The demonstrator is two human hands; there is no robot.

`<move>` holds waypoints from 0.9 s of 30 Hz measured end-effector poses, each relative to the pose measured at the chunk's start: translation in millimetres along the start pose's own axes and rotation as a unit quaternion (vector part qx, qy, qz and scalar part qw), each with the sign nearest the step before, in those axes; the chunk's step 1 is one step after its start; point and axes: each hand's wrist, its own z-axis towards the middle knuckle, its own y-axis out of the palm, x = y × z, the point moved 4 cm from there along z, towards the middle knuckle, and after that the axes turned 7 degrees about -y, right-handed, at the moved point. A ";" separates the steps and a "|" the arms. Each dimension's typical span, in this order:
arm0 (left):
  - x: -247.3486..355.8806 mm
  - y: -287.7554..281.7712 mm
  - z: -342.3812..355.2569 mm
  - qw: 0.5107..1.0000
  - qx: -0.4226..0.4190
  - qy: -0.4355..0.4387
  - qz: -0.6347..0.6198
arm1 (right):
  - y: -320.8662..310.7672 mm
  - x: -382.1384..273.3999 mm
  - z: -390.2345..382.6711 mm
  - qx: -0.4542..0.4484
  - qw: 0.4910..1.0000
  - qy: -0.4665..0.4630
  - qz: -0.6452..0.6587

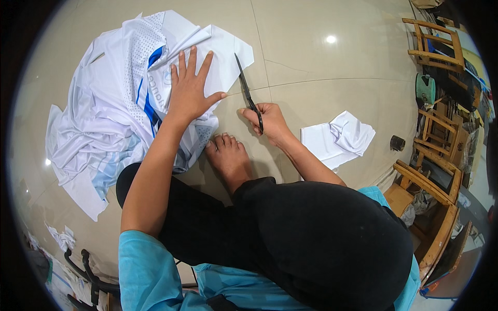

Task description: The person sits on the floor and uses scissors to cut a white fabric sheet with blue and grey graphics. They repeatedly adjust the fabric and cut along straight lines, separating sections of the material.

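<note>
A large pile of white printed fabric, with blue stripes and grey dotted areas, lies crumpled on the tiled floor at left. My left hand rests on it with fingers spread apart, beside a flat white section at the top. My right hand grips black-handled scissors, their tips pointing up at the fabric's right edge. Below, between both hands, my bare foot stands beside the pile. A smaller white cloth, partly folded, lies to the right of my right forearm.
Wooden stools or frames and assorted items line the right side. A small dark cylinder sits near them. At lower left are a black wheeled chair base and white fabric scraps. Light tiled floor spans the upper middle.
</note>
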 end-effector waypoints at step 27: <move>1.4 -2.4 0.3 1.000 0.000 0.004 -0.002 | 17.3 -1.5 -0.1 0.002 0.999 0.010 0.038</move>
